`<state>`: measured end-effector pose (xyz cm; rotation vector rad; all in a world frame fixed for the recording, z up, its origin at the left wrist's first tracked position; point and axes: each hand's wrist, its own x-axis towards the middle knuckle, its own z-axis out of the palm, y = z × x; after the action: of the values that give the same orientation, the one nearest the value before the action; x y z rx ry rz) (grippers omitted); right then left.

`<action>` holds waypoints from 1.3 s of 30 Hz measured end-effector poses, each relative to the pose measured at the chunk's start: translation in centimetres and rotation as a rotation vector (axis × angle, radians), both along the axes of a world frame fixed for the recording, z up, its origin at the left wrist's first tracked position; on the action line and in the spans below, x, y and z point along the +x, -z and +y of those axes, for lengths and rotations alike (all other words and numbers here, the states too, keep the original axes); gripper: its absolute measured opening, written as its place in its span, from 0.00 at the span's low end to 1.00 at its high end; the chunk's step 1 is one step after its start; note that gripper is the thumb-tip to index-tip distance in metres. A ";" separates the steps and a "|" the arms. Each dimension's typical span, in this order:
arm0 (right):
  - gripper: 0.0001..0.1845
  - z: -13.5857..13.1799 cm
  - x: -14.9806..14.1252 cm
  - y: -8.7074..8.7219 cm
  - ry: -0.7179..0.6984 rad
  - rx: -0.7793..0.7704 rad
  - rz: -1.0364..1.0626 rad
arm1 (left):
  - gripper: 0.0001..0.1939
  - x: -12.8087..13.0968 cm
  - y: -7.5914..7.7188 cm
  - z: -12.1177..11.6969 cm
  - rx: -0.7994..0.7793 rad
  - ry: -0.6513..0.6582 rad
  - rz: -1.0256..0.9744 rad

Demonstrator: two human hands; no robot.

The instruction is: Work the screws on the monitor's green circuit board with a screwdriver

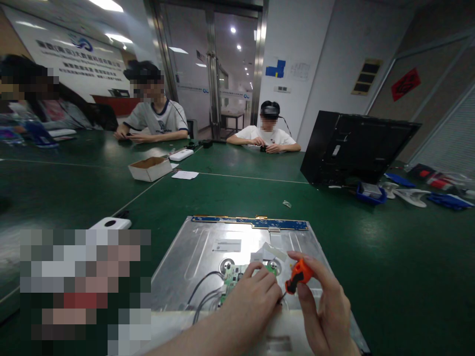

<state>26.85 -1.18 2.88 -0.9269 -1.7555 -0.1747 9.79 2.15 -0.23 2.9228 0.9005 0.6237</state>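
Screwdriver: orange-and-black handle, tilted, held in right hand, shaft down-left. Metal panel: silver, flat, beneath the grip. Circuit board: green, on panel, left of grip.

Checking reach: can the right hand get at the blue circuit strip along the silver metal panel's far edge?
Probably yes: the blue circuit strip lies uncovered beyond white paper, though the right hand holds an orange and black screwdriver.

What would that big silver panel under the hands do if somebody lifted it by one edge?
The metal panel would probably stay stiff, judging by its pressed ridges. It may feel heavy and awkward, being so broad and flat. The exposed blue circuit strip along its far edge looks fragile, so gripping there seems unwise.
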 end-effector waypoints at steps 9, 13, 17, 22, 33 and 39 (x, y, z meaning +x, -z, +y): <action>0.24 0.2 -0.9 -1.3 0.015 0.089 0.081 | 0.05 0.1 0.2 -0.1 -0.037 -0.028 0.008; 0.24 0.0 -0.5 -0.9 -0.005 0.037 0.005 | 0.04 0.1 -0.2 -0.2 -0.066 -0.021 0.030; 0.25 0.1 -0.5 -1.0 -0.036 0.012 -0.017 | 0.05 0.1 -0.4 -0.2 -0.077 -0.019 0.032; 0.26 0.3 -0.9 -1.2 -0.041 0.092 0.026 | 0.07 0.2 0.1 -0.1 -0.026 0.005 0.035; 0.24 -0.2 -0.1 -0.1 0.011 0.013 -0.040 | 0.05 0.5 -0.2 -0.4 -0.021 -0.060 0.079; 0.23 -0.1 -0.1 0.0 0.036 0.016 -0.066 | 0.07 0.5 0.1 -0.2 -0.015 -0.061 0.081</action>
<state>26.78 -1.30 2.89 -0.9508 -1.7964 -0.2449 10.30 1.90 -0.34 2.9366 1.0016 0.5024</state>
